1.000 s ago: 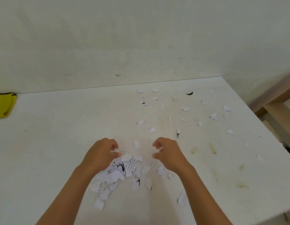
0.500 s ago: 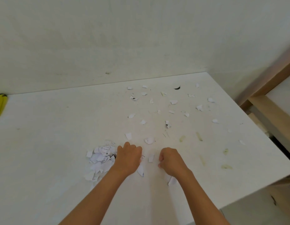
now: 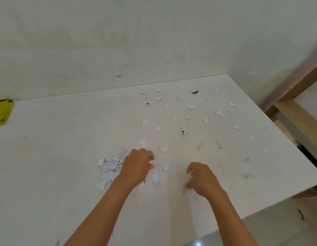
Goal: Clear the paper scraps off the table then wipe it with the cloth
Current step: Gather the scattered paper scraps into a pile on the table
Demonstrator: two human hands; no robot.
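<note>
Both forearms reach over the white table (image 3: 56,148). Left hand (image 3: 138,167): fingers curled, blurred, touching the pile of paper scraps (image 3: 110,164); cannot tell if it holds any. Right hand (image 3: 202,178): a loose claw, fingers apart, nothing gripped. Loose scraps (image 3: 190,106) are scattered beyond. Yellow cloth (image 3: 2,111) lies at far left.

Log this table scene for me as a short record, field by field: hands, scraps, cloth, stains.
left hand: fingers curled, grip unclear
right hand: fingers loosely curled, nothing seen in it
surface: white table, set against a wall
gathered: scrap pile just left of the left hand
loose scraps: scattered over the far right part
cloth: yellow cloth at far left edge, untouched
stains: yellowish marks, right side
</note>
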